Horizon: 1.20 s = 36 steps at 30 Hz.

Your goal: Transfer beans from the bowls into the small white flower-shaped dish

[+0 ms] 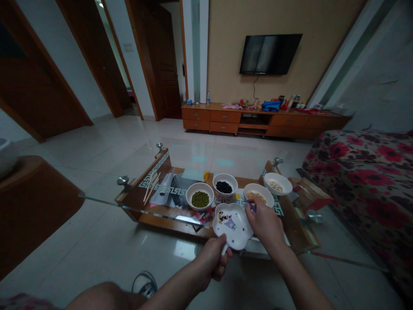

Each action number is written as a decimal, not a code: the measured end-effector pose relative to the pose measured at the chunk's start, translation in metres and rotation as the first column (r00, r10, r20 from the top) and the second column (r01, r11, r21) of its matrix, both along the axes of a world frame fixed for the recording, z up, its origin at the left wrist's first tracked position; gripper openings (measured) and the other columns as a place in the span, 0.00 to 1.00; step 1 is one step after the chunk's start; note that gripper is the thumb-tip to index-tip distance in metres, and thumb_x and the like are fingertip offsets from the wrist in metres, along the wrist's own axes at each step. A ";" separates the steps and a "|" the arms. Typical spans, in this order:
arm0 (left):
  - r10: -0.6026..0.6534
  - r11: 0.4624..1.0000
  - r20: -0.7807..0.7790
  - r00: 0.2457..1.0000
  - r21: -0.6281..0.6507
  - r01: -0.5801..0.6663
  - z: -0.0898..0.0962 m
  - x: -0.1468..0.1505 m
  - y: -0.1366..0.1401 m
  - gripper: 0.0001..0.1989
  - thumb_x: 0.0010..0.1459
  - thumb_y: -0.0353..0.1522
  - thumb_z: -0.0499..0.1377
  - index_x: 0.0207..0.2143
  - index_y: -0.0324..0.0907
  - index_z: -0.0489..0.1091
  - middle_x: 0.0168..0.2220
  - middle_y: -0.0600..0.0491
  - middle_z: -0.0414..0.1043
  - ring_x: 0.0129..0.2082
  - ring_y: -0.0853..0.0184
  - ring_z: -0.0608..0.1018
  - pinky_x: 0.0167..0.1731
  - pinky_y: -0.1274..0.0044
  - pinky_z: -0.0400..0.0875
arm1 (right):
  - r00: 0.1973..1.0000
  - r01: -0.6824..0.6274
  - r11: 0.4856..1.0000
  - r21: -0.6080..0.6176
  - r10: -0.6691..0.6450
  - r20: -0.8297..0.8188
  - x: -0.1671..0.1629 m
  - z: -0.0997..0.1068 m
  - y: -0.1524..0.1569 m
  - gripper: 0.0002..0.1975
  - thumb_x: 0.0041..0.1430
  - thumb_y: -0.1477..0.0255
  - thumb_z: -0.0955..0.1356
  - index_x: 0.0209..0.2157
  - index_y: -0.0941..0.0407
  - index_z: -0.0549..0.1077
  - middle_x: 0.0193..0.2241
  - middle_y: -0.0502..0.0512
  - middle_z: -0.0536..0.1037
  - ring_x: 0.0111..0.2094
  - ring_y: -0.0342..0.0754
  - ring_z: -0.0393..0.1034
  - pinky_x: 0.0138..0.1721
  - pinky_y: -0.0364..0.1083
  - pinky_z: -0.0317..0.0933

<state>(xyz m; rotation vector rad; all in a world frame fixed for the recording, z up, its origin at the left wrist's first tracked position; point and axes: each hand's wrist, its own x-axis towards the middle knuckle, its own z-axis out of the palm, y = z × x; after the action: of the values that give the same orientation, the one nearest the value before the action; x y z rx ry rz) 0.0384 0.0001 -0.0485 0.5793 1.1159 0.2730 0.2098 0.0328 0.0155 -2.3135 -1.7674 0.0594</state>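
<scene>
- left hand (217, 260): fingers clamped on the handle of the flower-shaped dish (239, 212); thumb on top, fingers curled under
- dish: white, cartoon print in the middle; held up at the near edge of the glass table (130, 196), in front of the bowls; a few dark and tan beans (225, 218) lie in its far-left part
- right hand (266, 221): fingers closed on a slim purple tool (249, 204); its tip is at the left side of the tan bean bowl (270, 199); too small to tell whether it grips a bean; hand sits just right of the dish
- bowls: four, all white and upright; green bean bowl (189, 194) nearest the table's left edge; black bean bowl (235, 185) beside it, set farther from the near edge; tan bean bowl next; pale bean bowl (287, 185) closest to the right edge
- chopsticks (151, 188): toward the table's left edge, well apart from the dish; can't tell if on the glass or under it
- table: see-through top, wooden side panels with white key pattern, metal mounts near the corners
- around it: flowered sofa (361, 168) past the right edge; low cabinet (222, 116) beyond the far edge, television (271, 54) on the wall above; shoe (145, 286) on the floor, near side
</scene>
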 end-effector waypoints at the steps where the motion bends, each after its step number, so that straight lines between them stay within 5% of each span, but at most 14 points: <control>1: 0.004 1.000 0.003 1.000 0.007 -0.004 -0.001 0.000 0.000 0.24 0.64 0.47 0.38 0.25 0.43 0.61 0.13 0.63 0.47 0.08 0.76 0.47 0.14 0.80 0.36 | 0.997 -0.074 0.997 -0.006 0.074 -0.031 -0.002 -0.002 0.000 0.14 0.63 0.64 0.59 0.44 0.53 0.70 0.34 0.57 0.78 0.36 0.50 0.74 0.31 0.43 0.56; 7: 0.011 1.000 0.026 1.000 0.023 -0.012 -0.003 0.000 0.000 0.25 0.63 0.48 0.38 0.25 0.43 0.61 0.13 0.63 0.47 0.08 0.76 0.47 0.14 0.79 0.36 | 0.933 -0.356 0.927 -0.118 0.345 -0.103 -0.010 -0.014 -0.002 0.12 0.62 0.65 0.60 0.43 0.52 0.69 0.36 0.54 0.79 0.38 0.48 0.73 0.33 0.43 0.53; 19: 0.008 1.000 -0.001 1.000 0.003 -0.008 0.002 0.001 -0.001 0.24 0.64 0.47 0.37 0.25 0.43 0.61 0.13 0.62 0.47 0.08 0.76 0.47 0.15 0.79 0.35 | 0.931 -0.364 0.905 -0.219 0.363 -0.048 -0.019 -0.014 -0.003 0.11 0.63 0.66 0.58 0.42 0.51 0.69 0.37 0.54 0.79 0.39 0.51 0.74 0.31 0.44 0.53; 36: 0.003 1.000 -0.007 1.000 -0.022 -0.004 0.009 0.001 -0.001 0.24 0.64 0.47 0.37 0.25 0.43 0.60 0.14 0.63 0.46 0.09 0.77 0.46 0.16 0.80 0.35 | 0.921 -0.384 0.899 -0.209 0.389 -0.017 -0.019 -0.020 -0.002 0.11 0.64 0.67 0.58 0.41 0.51 0.69 0.37 0.54 0.78 0.39 0.50 0.73 0.33 0.43 0.54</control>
<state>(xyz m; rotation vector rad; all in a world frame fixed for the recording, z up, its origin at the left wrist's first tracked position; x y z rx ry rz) 0.0394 -0.0004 -0.0394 0.5588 1.1255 0.2613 0.1903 0.0306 -0.0048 -2.0564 -2.3098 0.2982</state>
